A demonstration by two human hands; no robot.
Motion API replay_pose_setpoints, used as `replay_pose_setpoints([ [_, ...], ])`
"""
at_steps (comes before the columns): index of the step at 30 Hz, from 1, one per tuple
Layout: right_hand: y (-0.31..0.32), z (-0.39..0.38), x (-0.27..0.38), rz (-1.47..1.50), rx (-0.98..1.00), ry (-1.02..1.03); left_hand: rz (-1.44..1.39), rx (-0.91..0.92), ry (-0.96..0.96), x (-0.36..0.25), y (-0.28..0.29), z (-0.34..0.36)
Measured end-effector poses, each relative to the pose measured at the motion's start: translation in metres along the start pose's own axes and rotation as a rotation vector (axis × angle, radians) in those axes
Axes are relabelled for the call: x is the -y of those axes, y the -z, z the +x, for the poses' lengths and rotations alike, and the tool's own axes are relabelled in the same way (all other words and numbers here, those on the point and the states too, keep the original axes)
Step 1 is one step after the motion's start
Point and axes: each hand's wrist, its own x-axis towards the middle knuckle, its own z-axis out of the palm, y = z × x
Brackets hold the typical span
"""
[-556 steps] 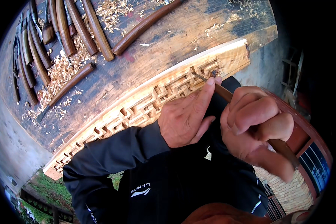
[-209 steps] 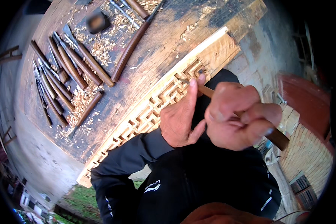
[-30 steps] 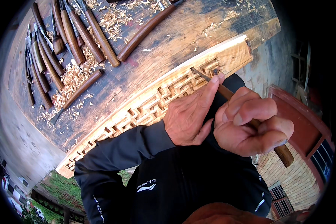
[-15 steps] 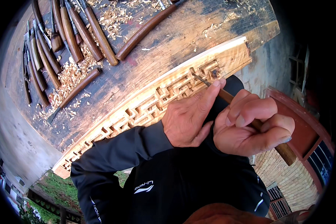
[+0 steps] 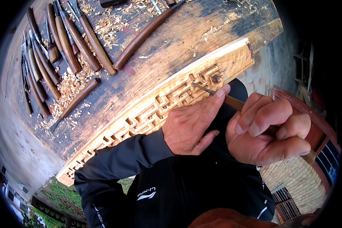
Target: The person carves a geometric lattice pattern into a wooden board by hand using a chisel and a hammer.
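Note:
A long pale wooden board [image 5: 231, 62] with a carved fretwork pattern lies along the near edge of a dark workbench [image 5: 171, 49]. My right hand [image 5: 269, 133] is shut on the brown wooden handle of a carving chisel [image 5: 212, 93]. Its thin metal blade points into the fretwork near the board's right end. My left hand [image 5: 193, 121] rests against the board's edge, with the index finger and thumb pressed along the chisel's blade just behind the tip.
Several wood-handled chisels [image 5: 64, 41] lie in a row at the bench's far left among wood shavings [image 5: 70, 81]. One long dark handle [image 5: 140, 38] lies diagonally at mid-bench. A brick wall [image 5: 292, 178] and concrete ground [image 5: 11, 140] show beyond the bench.
The view has shifted slightly over the last second. Both hands stay on the chisel at the same spot on the fretwork, the blade tip barely moving.

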Motion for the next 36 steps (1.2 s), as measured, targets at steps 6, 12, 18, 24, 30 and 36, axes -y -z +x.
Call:
replay_pose_setpoints([
  [6,-0.003,0.001,-0.003,-0.036,0.0,0.028,0.024,0.014,0.02,-0.001,0.001,0.0],
  [12,-0.014,0.007,-0.009,-0.158,-0.015,0.085,0.042,0.006,0.057,-0.005,0.004,0.0],
  [18,-0.02,0.017,-0.01,-0.164,0.052,0.031,0.019,-0.013,0.085,-0.006,0.004,-0.002],
  [24,-0.023,0.027,-0.008,-0.369,0.159,-0.05,0.013,0.035,0.167,-0.007,0.005,-0.003],
  [30,-0.03,0.027,-0.015,-0.275,0.075,-0.056,0.02,0.058,0.207,-0.008,0.008,-0.002],
  [36,0.009,-0.019,-0.015,0.002,0.053,0.135,0.053,0.04,0.156,-0.005,-0.002,-0.001],
])
